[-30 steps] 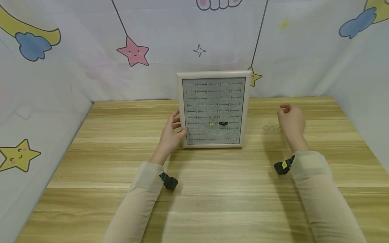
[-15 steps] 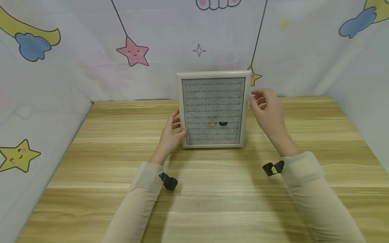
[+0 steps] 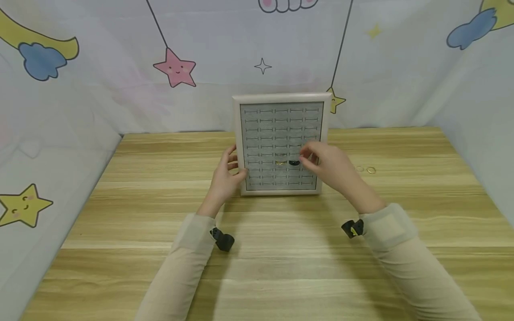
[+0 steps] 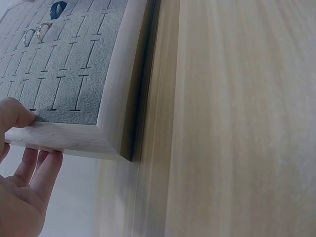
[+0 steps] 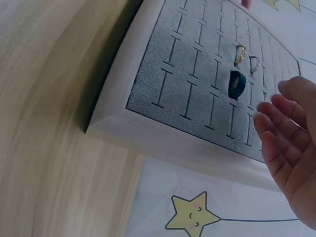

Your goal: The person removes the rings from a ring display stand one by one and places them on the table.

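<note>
A ring display board (image 3: 263, 118), pale-framed with grey slotted padding, stands upright at the table's back. My left hand (image 3: 225, 178) grips its left edge, thumb (image 4: 17, 113) in front and fingers behind. A gold ring (image 5: 240, 55), a thin silver ring (image 5: 254, 64) and a broad dark ring (image 5: 237, 85) sit in the slots. My right hand (image 3: 327, 162) is before the board's right half, fingertips just right of the dark ring. Its thumb and fingers are drawn together as in a pinch; the small ring between them is barely discernible.
Two loose rings, a thin one (image 3: 360, 169) and a gold one (image 3: 371, 170), lie on the wooden table (image 3: 257, 267) right of the board. A printed cloth (image 3: 225, 53) hangs close behind, and pale cloth walls flank the table.
My right hand has moved left from above the loose rings to the board's front. The leftmost loose ring is out of sight, perhaps behind that hand. My left hand has stayed put.
</note>
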Available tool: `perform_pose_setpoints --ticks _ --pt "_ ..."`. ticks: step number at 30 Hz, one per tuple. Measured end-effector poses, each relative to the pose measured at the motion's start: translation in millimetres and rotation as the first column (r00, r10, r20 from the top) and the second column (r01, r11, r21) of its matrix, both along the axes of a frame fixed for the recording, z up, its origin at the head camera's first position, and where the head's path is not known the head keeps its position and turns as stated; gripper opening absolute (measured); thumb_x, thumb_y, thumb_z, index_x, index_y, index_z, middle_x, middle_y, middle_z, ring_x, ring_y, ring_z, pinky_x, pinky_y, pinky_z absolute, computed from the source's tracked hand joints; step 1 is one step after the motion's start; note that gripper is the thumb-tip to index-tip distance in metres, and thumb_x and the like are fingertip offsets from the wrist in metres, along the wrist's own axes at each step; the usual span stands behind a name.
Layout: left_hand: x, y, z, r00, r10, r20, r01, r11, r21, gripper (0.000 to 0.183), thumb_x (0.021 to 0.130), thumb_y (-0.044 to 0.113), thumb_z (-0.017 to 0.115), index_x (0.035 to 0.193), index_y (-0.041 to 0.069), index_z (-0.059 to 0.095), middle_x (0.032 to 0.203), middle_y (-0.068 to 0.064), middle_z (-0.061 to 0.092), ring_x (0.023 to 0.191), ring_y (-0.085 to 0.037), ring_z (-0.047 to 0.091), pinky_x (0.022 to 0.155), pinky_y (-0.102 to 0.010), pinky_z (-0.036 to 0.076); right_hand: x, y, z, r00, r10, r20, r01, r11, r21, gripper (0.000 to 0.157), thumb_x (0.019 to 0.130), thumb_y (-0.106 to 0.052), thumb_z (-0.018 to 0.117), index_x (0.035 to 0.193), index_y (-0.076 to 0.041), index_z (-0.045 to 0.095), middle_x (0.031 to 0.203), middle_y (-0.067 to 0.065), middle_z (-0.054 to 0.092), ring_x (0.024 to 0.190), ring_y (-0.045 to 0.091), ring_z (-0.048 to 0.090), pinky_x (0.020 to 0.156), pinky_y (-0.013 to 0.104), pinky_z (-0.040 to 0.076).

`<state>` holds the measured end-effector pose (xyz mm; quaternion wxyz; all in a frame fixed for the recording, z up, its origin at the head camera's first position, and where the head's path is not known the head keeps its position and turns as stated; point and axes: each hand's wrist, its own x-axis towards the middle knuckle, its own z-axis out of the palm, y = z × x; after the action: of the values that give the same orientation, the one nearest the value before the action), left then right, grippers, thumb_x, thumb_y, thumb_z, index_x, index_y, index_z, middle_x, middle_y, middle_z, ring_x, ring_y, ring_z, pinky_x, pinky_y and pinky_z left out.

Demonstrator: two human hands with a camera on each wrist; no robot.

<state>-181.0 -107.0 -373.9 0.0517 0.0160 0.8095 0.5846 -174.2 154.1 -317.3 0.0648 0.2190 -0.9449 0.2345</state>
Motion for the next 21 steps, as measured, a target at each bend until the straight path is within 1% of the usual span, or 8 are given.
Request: perform_pose_setpoints --ticks 5,10,17,21 --pt "0.0 0 -0.2 1.0 -0.001 0.003 0.001 1.0 -0.003 0.073 0.091 0.002 0.056 0.152 0.02 0.021 0.141 -0.016 0.041 0.127 -0.032 0.045 0.103 -0.045 0.046 -0.3 -4 -5.4 0.998 0.023 0.052 -0.028 0.996 0.083 0.02 0.092 -0.02 0.062 0.105 -0.006 0.067 0.094 0.008 0.071 0.081 0.02 0.065 0.07 0.035 0.055" --pt "0.1 0 0.9 1.0 -0.004 0.003 0.004 1.0 -0.007 0.073 0.091 0.002 0.056 0.152 0.02 0.021 0.141 -0.016 0.041 0.127 -0.032 0.045 0.104 -0.045 0.046 -1.7 -7 -11.1 0.996 0.044 0.074 -0.051 0.994 0.099 0.024 0.09 -0.019 0.065 0.109 -0.004 0.066 0.095 0.009 0.07 0.084 0.021 0.065 0.074 0.036 0.056" --pt "-0.3 0 0.6 1.0 -0.004 0.002 0.004 1.0 -0.004 0.072 0.091 0.002 0.056 0.152 0.02 0.021 0.141 -0.016 0.041 0.127 -0.032 0.045 0.103 -0.046 0.047 -2.0 -11 -15.0 0.999 0.021 0.04 -0.025 0.995 0.098 0.02 0.089 -0.015 0.066 0.106 -0.004 0.067 0.094 0.009 0.07 0.083 0.021 0.065 0.073 0.037 0.055" --pt "0.4 0 0.8 1.0 -0.002 -0.001 0.002 1.0 -0.004 0.072 0.091 0.002 0.057 0.151 0.02 0.022 0.141 -0.016 0.041 0.127 -0.032 0.045 0.103 -0.046 0.047 -0.6 -14 -17.3 1.0 0.0 0.021 -0.001 0.997 0.079 0.017 0.09 -0.015 0.066 0.103 -0.005 0.067 0.093 0.009 0.069 0.081 0.021 0.063 0.071 0.036 0.055"
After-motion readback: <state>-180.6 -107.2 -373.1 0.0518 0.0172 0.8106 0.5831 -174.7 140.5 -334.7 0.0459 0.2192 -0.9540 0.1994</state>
